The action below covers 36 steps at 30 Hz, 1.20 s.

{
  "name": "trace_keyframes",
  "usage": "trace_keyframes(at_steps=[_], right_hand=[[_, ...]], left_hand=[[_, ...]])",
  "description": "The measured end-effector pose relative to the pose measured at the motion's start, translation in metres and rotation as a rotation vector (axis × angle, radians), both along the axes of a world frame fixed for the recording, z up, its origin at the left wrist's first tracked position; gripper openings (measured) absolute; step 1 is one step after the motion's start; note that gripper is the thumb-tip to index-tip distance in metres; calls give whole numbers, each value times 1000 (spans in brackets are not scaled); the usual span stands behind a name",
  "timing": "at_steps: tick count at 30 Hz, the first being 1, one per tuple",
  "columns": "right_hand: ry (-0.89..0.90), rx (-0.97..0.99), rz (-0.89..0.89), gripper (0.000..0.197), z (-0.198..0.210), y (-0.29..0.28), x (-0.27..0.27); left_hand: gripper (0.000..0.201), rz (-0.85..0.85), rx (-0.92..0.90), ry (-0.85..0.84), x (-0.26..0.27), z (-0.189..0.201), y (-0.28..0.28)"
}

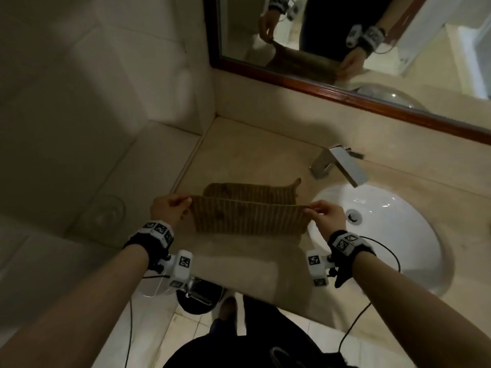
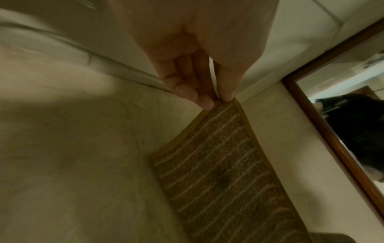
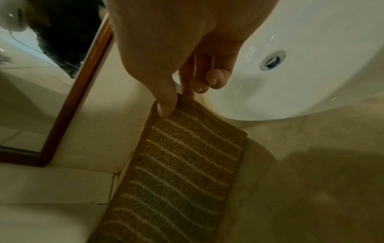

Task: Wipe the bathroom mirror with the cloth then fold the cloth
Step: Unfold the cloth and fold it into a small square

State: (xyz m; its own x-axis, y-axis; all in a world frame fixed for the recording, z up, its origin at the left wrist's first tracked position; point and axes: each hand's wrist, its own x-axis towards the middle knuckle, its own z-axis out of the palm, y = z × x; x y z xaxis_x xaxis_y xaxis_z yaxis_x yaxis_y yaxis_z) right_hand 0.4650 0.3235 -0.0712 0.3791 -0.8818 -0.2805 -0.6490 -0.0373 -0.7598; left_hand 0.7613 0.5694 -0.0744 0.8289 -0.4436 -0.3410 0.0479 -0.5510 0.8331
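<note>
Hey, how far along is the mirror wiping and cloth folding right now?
Wiping seems over: the striped cloth is off the mirror, down over the counter. Folding is in hand: the left hand and right hand each pinch a corner, lifting one edge while the far part lies on the counter. Left: bring the edge over and finish folding.

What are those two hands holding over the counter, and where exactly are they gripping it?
A brown striped cloth. The left hand pinches its left top corner, the right hand its right top corner; the far part lies on the counter.
</note>
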Motion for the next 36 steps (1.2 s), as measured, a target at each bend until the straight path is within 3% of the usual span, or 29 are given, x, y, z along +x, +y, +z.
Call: trace_keyframes(at_steps=[6,14,16,18,20,23,26,31,34,36], right_hand=[[74,13,40,9,-16,-44,28],[209,60,57,16,-37,-78,67],[286,29,41,16,-39,-81,72],[307,-22,94,15,-41,-78,74],[314,-112,296,20,-42,-65,74],[256,-299,608,35,-47,-33,76],[380,-301,819,60,-57,-15,75],[512,-299,876,66,-74,-12,59],[487,-267,888,66,-70,-15,61],[399,-181,766,63,-61,-12,60]], left_hand=[[11,102,-12,78,25,-15,-29],[25,211,46,170,32,-32,-74],[33,188,160,31,24,-30,-79],[38,19,205,-310,11,-35,-76],[44,-277,212,-521,-9,-47,-73],[59,-553,344,-531,-43,-57,-84],[73,-630,549,-474,-61,-70,-90],[80,-626,657,-517,-65,-87,-75],[83,-669,716,-481,-65,-84,-77],[83,-687,744,-461,-68,-75,-80]])
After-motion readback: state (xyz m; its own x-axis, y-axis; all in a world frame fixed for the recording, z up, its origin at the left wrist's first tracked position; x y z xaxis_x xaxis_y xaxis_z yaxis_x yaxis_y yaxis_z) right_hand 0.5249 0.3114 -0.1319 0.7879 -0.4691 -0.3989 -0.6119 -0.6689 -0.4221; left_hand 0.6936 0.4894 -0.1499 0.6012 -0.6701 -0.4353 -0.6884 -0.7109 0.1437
